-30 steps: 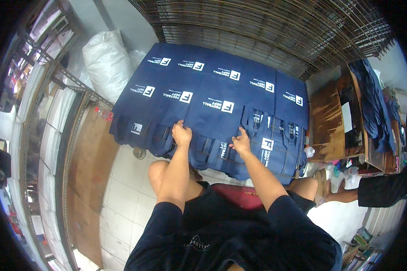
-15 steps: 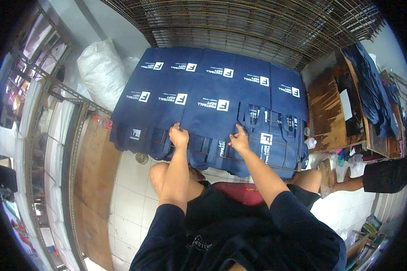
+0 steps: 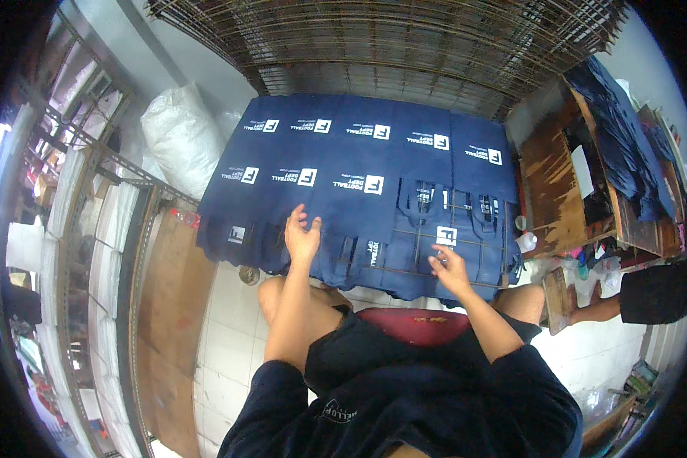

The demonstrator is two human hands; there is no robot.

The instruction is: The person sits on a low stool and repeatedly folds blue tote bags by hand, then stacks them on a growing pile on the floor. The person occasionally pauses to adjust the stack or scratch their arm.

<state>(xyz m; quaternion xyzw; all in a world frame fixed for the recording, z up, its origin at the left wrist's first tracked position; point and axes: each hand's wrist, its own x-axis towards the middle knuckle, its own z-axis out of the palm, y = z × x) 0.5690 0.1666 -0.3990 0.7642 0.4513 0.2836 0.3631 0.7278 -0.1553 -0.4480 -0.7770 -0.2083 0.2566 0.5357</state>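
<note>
Navy fabric bags (image 3: 343, 149) with white prints lie flat in overlapping rows on a wire rack in front of me. My left hand (image 3: 303, 238) is over the near edge of a middle bag, thumb and fingers apart; whether it touches the cloth I cannot tell. Farther right, my right hand (image 3: 450, 269) hovers over the near part of the rack, its fingers loosely spread and holding nothing. Beneath it, thin rack wires cross a bag whose white print (image 3: 446, 237) shows partly. Bag handles (image 3: 481, 215) show just beyond that hand.
Stacked wire racks (image 3: 404, 53) stand behind the bags. A white sack (image 3: 179, 137) and metal shelving (image 3: 133, 229) are at left. At right stands a wooden cabinet (image 3: 546, 198) draped with navy cloth (image 3: 626, 145). Another person's bare limb (image 3: 597, 311) shows near a wooden block (image 3: 559, 301).
Both hands have come off the near edge of the middle bag. My right hand has moved right and nearer to me; the left fingers have spread. The view has shifted slightly.
</note>
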